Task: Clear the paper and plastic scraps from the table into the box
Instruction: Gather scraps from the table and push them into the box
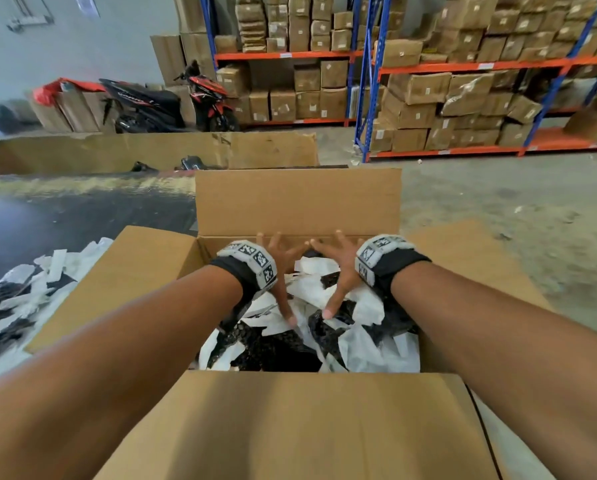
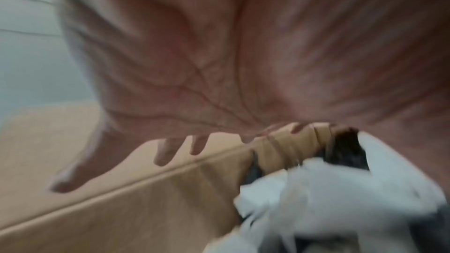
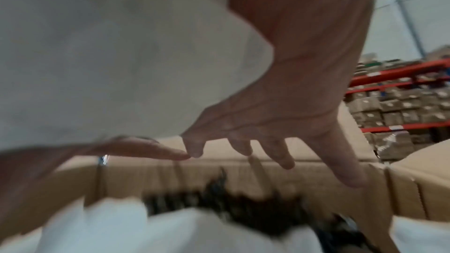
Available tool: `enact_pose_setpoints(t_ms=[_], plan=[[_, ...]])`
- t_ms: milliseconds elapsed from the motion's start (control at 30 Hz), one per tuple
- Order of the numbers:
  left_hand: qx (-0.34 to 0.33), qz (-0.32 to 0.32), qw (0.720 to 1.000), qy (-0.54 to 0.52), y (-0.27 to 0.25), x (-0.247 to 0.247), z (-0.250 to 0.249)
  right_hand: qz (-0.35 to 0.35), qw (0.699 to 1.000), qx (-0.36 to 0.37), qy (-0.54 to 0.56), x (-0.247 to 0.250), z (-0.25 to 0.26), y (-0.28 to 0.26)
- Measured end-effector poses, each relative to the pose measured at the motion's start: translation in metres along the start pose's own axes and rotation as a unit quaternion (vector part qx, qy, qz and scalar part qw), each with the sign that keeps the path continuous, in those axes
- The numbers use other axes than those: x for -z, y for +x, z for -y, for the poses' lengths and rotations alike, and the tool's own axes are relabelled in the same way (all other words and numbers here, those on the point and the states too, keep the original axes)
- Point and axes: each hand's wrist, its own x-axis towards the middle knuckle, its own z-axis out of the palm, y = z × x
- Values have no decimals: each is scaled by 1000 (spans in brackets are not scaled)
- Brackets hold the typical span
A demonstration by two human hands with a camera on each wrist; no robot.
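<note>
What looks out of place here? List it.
Nothing is damaged or spilled. White and black scraps lie on the table left of the box, not yet cleared. Both the left hand and right hand hover spread and empty over the box.

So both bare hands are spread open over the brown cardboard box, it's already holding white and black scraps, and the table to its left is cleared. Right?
Not quite: the dark table isn't cleared. The head view shows white and black scraps still piled there, left of the brown cardboard box. The rest stands: left hand and right hand are spread open over scraps in the box.
</note>
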Motion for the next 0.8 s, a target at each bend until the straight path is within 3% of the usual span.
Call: enact_pose_setpoints(t_ms=[100,200,400,533,700,800], plan=[[6,67,997,34,32,-31,10,64,997,-14,-48,-28,-3,22],[-12,101,995,14,47,-53,19,81,995,0,-65,-54,-11,42],[0,117,993,-27,74,-92,31,105,993,-25,-41,-93,-18,75],[12,71,997,-32,94,-127,39,108,994,-21,-27,-108,-18,85],[4,67,998,-18,77,-110,39,52,998,-24,34,-98,-22,77],[-6,76,996,-42,63,-89,46,85,996,-4,21,-69,-22,55]])
